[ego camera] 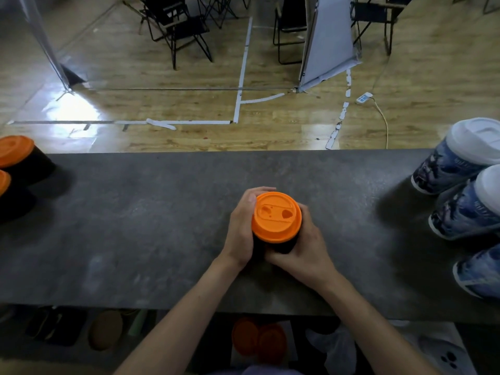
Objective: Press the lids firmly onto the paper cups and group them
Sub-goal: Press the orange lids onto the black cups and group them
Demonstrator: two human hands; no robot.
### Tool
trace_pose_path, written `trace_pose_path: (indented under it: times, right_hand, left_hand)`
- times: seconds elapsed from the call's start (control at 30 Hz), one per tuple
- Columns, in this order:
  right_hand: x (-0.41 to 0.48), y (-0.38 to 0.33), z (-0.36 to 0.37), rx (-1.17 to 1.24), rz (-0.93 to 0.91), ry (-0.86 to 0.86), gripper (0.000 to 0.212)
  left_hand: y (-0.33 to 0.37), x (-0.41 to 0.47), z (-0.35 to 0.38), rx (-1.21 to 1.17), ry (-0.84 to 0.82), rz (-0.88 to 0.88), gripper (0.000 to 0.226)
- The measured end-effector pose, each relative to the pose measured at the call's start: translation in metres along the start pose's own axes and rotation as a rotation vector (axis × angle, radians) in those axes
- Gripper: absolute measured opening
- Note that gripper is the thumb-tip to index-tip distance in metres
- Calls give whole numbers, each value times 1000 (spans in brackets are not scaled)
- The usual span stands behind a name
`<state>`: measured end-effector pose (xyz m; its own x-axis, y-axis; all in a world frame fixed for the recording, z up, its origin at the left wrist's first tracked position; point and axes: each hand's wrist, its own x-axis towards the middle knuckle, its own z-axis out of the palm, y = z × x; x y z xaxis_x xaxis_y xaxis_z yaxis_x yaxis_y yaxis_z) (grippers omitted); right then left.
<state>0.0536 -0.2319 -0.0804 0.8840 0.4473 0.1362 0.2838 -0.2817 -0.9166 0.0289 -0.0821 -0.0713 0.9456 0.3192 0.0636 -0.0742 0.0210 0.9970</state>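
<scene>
A black paper cup (281,246) with an orange lid (276,216) stands upright in the middle of the dark grey table (135,226). My left hand (242,228) wraps its left side and my right hand (307,244) wraps its right and near side. Two more black cups with orange lids (15,151) stand at the far left edge, one partly cut off. Three blue patterned cups (443,169) stand at the right; two show white lids, the nearest is cropped.
Beyond the table's far edge lies wooden floor with white tape lines, folding chairs (186,28) and a white board (328,41). Under the near edge, loose orange lids (259,339), plastic bags and other items sit on a lower shelf.
</scene>
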Motion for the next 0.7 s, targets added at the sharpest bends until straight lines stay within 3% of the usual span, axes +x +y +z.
trace_pose_path:
  times: [0.5, 0.7]
  right_hand:
    - [-2, 2, 4, -15, -6, 26, 105]
    - [-2, 2, 2, -15, 17, 29, 93]
  left_hand:
    - [1, -1, 2, 47, 7, -3, 46]
    - [1, 0, 1, 67, 3, 7, 50]
